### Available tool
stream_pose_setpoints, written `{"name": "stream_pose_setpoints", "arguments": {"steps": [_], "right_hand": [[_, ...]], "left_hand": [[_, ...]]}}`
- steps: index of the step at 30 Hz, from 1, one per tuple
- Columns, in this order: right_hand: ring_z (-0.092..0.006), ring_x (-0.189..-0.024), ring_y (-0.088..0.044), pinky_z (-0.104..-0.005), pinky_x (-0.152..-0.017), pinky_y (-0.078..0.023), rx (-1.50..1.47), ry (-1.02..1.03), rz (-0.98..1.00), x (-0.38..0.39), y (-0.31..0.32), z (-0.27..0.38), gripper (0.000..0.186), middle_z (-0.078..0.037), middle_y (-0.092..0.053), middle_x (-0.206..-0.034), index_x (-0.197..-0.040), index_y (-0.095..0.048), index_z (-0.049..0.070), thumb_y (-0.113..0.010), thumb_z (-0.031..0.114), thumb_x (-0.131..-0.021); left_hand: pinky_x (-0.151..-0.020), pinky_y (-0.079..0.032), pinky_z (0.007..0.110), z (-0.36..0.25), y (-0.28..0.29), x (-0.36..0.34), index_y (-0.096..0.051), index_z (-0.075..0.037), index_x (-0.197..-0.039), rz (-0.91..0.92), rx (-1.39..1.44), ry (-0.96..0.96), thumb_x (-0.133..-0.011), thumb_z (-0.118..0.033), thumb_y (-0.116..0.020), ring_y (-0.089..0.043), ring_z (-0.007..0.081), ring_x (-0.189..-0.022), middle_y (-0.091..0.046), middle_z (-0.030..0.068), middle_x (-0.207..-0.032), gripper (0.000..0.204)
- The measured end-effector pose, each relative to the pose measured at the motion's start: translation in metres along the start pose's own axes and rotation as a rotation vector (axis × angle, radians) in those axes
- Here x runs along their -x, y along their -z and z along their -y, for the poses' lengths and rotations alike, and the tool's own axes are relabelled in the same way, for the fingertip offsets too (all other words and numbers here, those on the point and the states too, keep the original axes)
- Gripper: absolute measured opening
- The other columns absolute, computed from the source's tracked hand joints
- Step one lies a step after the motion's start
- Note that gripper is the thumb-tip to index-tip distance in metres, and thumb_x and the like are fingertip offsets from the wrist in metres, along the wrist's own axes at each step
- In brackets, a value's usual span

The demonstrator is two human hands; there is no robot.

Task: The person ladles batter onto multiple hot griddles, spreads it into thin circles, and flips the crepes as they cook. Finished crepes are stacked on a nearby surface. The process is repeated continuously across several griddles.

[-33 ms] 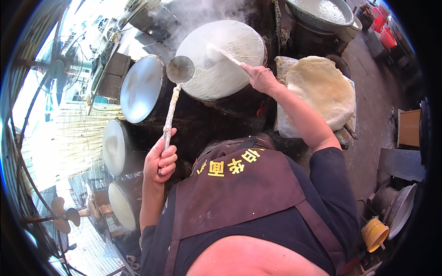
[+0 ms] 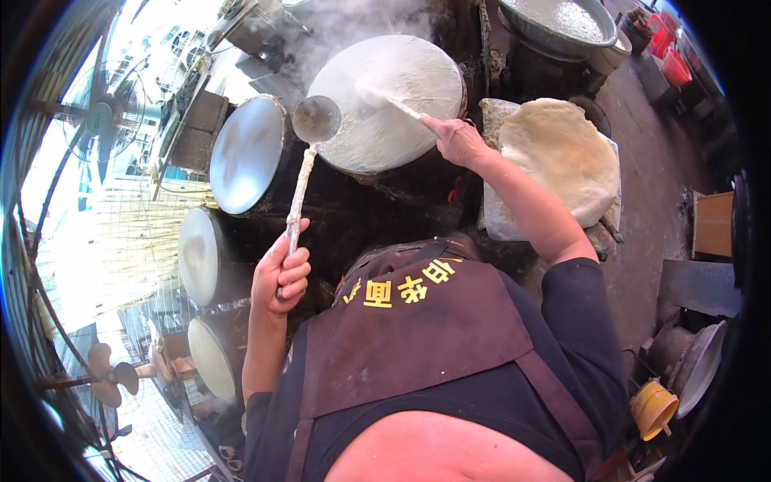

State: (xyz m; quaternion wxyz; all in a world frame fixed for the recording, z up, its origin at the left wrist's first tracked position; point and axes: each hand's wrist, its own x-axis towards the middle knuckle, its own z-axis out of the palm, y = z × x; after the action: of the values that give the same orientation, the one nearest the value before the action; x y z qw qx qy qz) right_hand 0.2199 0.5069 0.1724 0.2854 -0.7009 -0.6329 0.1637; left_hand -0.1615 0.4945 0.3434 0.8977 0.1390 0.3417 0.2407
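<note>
My left hand (image 2: 279, 277) is wrapped round the batter-caked handle of a ladle (image 2: 317, 120), whose round metal bowl points up beside the near left rim of a large round griddle. A wide sheet of pale batter (image 2: 353, 136) covers that griddle, with steam rising at its far left. My right hand (image 2: 458, 143) grips the thin handle of a white-coated spreader (image 2: 401, 106). The spreader's head lies over the batter near the middle of the griddle, blurred and pale, so its shape is hard to make out.
To the right, a round cooked flatbread sheet (image 2: 558, 161) lies on a white board. A wide basin of pale batter (image 2: 562, 20) stands at the far right. Several more round griddles (image 2: 247, 157) line the left, with fans (image 2: 100, 116) beyond. A yellow bucket (image 2: 654, 408) sits at lower right.
The spreader's handle has shifted slightly toward me over the batter. The ladle has tilted a little to the right.
</note>
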Motion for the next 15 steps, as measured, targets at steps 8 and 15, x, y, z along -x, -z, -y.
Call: {"name": "stream_pose_setpoints", "arguments": {"steps": [8,15], "right_hand": [[-0.0389,-0.093,-0.062,-0.0440,-0.082,-0.049,-0.245,-0.161,-0.310,0.078,0.005,-0.012,0.050,-0.023,-0.064,-0.100,-0.129,-0.052,0.009,-0.053,0.008,-0.080],[-0.0142,-0.052,-0.050,-0.0304,-0.051,-0.046,-0.521,-0.283,-0.259,0.112,-0.067,0.081,0.054,-0.011,-0.054,-0.070,-0.137,-0.046,0.010,-0.055,0.008,-0.084]], "left_hand": [[-0.034,-0.026,0.016,-0.027,0.011,-0.059,-0.048,-0.013,-0.120,-0.128,-0.448,-0.055,-0.100,-0.024,-0.045,-0.032,0.0036,-0.046,-0.037,-0.0027,-0.065,0.023],[-0.036,-0.029,0.018,-0.028,0.004,-0.114,-0.045,-0.011,-0.130,-0.266,-1.043,-0.294,-0.097,-0.022,-0.048,-0.033,0.0024,-0.045,-0.040,-0.0039,-0.066,0.035]]}}
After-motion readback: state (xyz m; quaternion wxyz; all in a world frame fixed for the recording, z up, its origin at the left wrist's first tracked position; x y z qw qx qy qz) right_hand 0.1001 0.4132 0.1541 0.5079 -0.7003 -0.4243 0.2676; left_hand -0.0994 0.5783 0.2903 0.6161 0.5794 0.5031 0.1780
